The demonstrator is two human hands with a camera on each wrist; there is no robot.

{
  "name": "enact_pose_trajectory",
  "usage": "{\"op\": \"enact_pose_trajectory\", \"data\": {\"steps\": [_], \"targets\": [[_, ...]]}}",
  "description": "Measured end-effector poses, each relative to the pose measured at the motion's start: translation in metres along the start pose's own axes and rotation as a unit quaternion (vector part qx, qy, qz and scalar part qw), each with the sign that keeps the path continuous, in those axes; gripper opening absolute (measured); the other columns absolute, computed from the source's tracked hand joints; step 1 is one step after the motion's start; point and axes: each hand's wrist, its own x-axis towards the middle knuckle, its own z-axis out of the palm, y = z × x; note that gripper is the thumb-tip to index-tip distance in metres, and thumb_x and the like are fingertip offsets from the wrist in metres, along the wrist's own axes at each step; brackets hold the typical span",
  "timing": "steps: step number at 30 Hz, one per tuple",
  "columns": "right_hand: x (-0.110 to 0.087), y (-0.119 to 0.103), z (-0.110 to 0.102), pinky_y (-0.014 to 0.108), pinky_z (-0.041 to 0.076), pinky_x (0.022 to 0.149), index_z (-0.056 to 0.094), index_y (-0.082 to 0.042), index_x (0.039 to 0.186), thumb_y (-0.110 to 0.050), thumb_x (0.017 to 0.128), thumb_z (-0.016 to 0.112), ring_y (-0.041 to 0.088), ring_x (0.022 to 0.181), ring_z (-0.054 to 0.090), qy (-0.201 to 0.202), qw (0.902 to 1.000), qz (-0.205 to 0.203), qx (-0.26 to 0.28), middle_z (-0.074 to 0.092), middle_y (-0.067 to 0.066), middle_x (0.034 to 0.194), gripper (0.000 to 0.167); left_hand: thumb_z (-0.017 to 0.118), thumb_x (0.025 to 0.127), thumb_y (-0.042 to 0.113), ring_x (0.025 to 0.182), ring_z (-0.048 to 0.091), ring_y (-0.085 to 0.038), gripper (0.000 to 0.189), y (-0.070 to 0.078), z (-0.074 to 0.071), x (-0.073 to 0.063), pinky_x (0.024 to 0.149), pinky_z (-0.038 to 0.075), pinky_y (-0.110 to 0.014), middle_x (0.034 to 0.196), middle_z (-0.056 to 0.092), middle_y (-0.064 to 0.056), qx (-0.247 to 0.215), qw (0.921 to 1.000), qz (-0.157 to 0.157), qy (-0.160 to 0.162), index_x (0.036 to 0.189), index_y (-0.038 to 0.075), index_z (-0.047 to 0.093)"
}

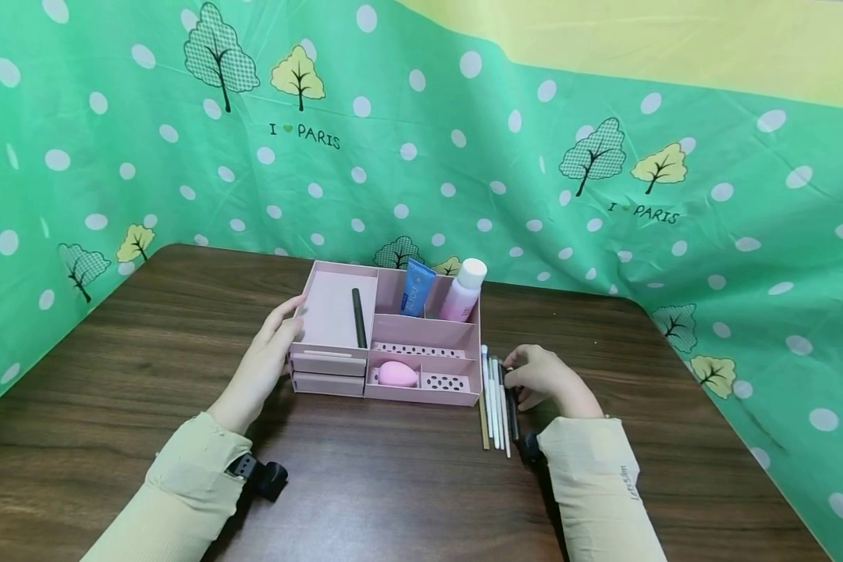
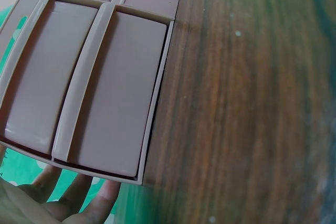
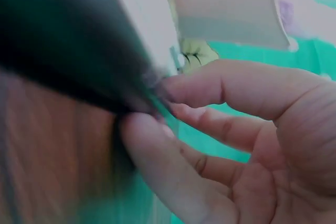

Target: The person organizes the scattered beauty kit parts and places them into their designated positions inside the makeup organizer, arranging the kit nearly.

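A pink desktop organizer (image 1: pixel 330 300) stands on the table, two drawers (image 2: pixel 118 98) at its front left. My left hand (image 1: pixel 263 355) rests against its left side, with fingertips touching the wall in the left wrist view. Beside the organizer's right wall lies a row of several slim brushes or pencils (image 1: pixel 494 410). At the right end of that row, my right hand (image 1: pixel 546 375) pinches a black pen (image 1: pixel 513 417) between thumb and fingertips. Close to the right wrist camera, the pen looks dark and blurred. Another black pen (image 1: pixel 360 318) lies on the organizer's flat top.
Inside the organizer, a blue tube (image 1: pixel 417 289) and a pink bottle with a white cap (image 1: pixel 462 293) stand in the back compartments. A pink makeup sponge (image 1: pixel 397 375) sits in a front one. Behind the dark wooden table (image 1: pixel 365 484) hangs a green dotted cloth (image 1: pixel 449 164).
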Motion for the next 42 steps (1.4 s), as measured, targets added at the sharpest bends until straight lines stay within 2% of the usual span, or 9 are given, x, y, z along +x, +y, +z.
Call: {"op": "enact_pose_trajectory", "data": {"steps": [5, 13, 17, 24, 33, 39, 42], "targets": [[0.004, -0.002, 0.006, 0.037, 0.058, 0.056, 0.052, 0.005, 0.121, -0.006, 0.085, 0.065, 0.023, 0.058, 0.063, 0.006, 0.9999, -0.002, -0.013, 0.060, 0.020, 0.088, 0.039, 0.031, 0.106, 0.042, 0.132, 0.039, -0.032, 0.055, -0.001, 0.000, 0.001, 0.098, 0.041, -0.043, 0.163, 0.017, -0.012, 0.000, 1.0000, 0.001, 0.001, 0.158, 0.030, 0.021], [0.000, -0.002, 0.002, 0.037, 0.059, 0.059, 0.052, 0.009, 0.123, -0.006, 0.084, 0.061, 0.022, 0.059, 0.064, 0.017, 0.9998, -0.010, 0.002, 0.062, 0.020, 0.089, 0.042, 0.031, 0.106, 0.042, 0.127, 0.043, -0.031, 0.054, -0.001, 0.000, 0.001, 0.089, 0.045, -0.033, 0.161, 0.021, -0.013, 0.006, 1.0000, -0.002, 0.004, 0.158, 0.030, 0.022], [-0.003, -0.006, -0.002, 0.037, 0.059, 0.059, 0.054, 0.009, 0.124, -0.006, 0.084, 0.059, 0.019, 0.057, 0.062, 0.026, 0.9992, -0.021, 0.019, 0.062, 0.017, 0.082, 0.043, 0.032, 0.106, 0.042, 0.131, 0.039, -0.031, 0.055, 0.000, 0.000, 0.000, 0.089, 0.043, -0.034, 0.163, 0.018, -0.013, 0.012, 0.9999, -0.003, 0.004, 0.158, 0.031, 0.021], [-0.011, -0.017, -0.006, 0.038, 0.059, 0.061, 0.052, 0.009, 0.130, -0.004, 0.087, 0.057, 0.017, 0.058, 0.060, 0.041, 0.9975, -0.051, 0.028, 0.058, 0.014, 0.080, 0.045, 0.031, 0.106, 0.041, 0.129, 0.042, -0.031, 0.054, -0.002, -0.001, 0.001, 0.090, 0.044, -0.034, 0.162, 0.019, -0.013, 0.003, 1.0000, 0.000, 0.002, 0.158, 0.030, 0.021], [-0.023, -0.033, -0.010, 0.037, 0.060, 0.065, 0.051, 0.009, 0.134, -0.001, 0.089, 0.055, 0.015, 0.062, 0.063, 0.047, 0.9929, -0.093, 0.057, 0.056, 0.018, 0.094, 0.046, 0.032, 0.106, 0.042, 0.126, 0.045, -0.031, 0.054, -0.002, -0.001, 0.001, 0.089, 0.045, -0.032, 0.161, 0.021, -0.013, -0.001, 1.0000, 0.004, 0.001, 0.158, 0.030, 0.022], [-0.033, -0.046, -0.013, 0.041, 0.060, 0.068, 0.053, 0.005, 0.135, -0.002, 0.089, 0.055, 0.014, 0.063, 0.067, 0.079, 0.9860, -0.139, 0.049, 0.056, 0.020, 0.101, 0.047, 0.033, 0.106, 0.043, 0.126, 0.044, -0.031, 0.054, -0.002, -0.001, 0.002, 0.089, 0.044, -0.031, 0.162, 0.020, -0.013, -0.002, 1.0000, 0.002, -0.001, 0.157, 0.031, 0.022], [-0.037, -0.052, -0.012, 0.039, 0.060, 0.066, 0.053, 0.004, 0.136, -0.001, 0.088, 0.056, 0.016, 0.065, 0.068, 0.093, 0.9813, -0.159, 0.058, 0.057, 0.018, 0.099, 0.048, 0.033, 0.106, 0.043, 0.125, 0.045, -0.031, 0.054, -0.002, -0.002, 0.002, 0.089, 0.045, -0.031, 0.161, 0.021, -0.013, -0.004, 1.0000, 0.002, 0.000, 0.158, 0.031, 0.023]]}}
